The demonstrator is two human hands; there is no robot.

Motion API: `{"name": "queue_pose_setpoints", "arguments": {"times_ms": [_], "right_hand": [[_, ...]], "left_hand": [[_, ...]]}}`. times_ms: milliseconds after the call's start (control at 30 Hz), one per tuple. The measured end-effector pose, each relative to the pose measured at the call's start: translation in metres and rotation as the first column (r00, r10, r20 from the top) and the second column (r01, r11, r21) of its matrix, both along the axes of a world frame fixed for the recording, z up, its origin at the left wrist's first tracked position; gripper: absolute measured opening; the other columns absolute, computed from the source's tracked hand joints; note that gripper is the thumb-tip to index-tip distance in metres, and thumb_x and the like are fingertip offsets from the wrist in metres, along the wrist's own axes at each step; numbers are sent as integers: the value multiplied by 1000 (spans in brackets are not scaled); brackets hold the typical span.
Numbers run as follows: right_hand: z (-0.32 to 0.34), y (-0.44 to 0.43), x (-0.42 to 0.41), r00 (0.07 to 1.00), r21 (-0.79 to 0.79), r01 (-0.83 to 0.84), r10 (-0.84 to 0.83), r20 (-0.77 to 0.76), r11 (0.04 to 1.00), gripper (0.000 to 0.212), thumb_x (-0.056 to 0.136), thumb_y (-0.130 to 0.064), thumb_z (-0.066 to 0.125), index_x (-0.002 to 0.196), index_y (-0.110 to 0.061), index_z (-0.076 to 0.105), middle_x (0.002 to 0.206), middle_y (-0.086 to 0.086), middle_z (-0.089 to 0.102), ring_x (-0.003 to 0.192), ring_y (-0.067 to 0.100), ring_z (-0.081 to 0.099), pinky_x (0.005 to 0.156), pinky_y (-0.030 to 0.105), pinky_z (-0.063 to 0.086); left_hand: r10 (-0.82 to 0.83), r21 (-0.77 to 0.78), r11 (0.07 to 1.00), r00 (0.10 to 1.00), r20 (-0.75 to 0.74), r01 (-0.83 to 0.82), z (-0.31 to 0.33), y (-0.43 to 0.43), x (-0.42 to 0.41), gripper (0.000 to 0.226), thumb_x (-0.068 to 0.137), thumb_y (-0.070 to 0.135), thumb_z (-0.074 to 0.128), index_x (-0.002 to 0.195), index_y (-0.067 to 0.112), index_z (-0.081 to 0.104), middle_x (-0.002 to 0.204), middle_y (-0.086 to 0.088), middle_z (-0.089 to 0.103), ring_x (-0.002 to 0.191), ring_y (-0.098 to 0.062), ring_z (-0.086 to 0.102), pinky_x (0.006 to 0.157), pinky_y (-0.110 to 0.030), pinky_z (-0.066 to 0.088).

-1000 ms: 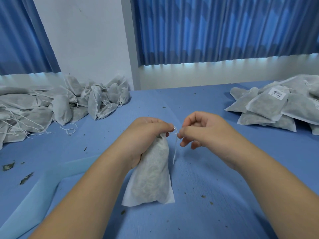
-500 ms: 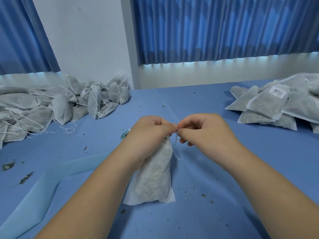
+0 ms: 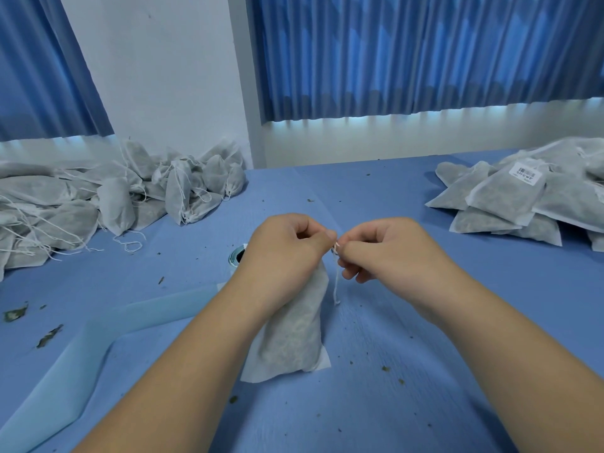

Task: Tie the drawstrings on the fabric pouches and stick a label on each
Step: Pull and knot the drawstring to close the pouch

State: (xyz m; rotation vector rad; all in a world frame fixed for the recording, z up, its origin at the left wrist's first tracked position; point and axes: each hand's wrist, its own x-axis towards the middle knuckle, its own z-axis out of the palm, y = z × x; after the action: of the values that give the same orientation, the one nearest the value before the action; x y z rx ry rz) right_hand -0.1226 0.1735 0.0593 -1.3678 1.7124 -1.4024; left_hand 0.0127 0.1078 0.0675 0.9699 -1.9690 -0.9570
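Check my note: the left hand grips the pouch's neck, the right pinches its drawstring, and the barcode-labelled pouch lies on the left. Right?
Wrong side. In the head view the barcode-labelled pouch lies on the right. The rest holds: the left hand grips the neck of the pouch, the right hand pinches its drawstring.

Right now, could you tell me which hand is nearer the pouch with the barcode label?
Right. The right hand is left of the labelled pouch, nearer the camera; the left hand is farther left.
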Motion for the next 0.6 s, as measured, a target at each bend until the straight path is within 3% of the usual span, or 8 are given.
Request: {"name": "queue_pose_setpoints", "arguments": {"times_ms": [100,200,333,467,600], "right_hand": [[0,0,-1,1000,1,3,-3,3,1000,14,82,-15,66,71,-10,72,63,-1,70,58,6,65,53,17,50],[1,1,-1,1000,-1,15,-15,-27,1000,13,81,-16,67,70,-11,72,63,-1,70,58,6,66,54,18,51],[1,2,1,997,-4,31,-31,-71,1000,14,79,-15,67,66,-13,72,63,0,70,57,5,66,55,19,51],[2,3,1,995,-11,29,-30,-92,1000,12,77,-18,68,66,-20,73,63,1,70,60,9,66,57,25,52],[2,4,1,994,-29,28,-31,-108,999,11,77,-22,70,67,-26,72,63,0,70,62,16,62,61,34,52]], "left_hand": [[-14,22,1000,1000,25,13,0,0,1,23,92,27,64,75,12,68,58,11,51,43,0,39,43,-10,30],[-37,80,996,997,60,33,2,0,2,30,95,32,60,85,5,68,71,-2,49,58,-9,39,53,-21,33],[-79,218,974,996,36,69,4,2,5,31,95,33,61,71,14,68,72,-1,52,63,-14,44,63,-26,35],[-143,381,910,987,-78,163,6,3,8,41,95,25,62,54,19,61,49,8,49,40,-6,42,45,-17,35],[-188,454,863,975,-114,220,8,1,10,37,95,23,61,59,12,57,52,1,45,44,-12,39,43,-20,34]]}}
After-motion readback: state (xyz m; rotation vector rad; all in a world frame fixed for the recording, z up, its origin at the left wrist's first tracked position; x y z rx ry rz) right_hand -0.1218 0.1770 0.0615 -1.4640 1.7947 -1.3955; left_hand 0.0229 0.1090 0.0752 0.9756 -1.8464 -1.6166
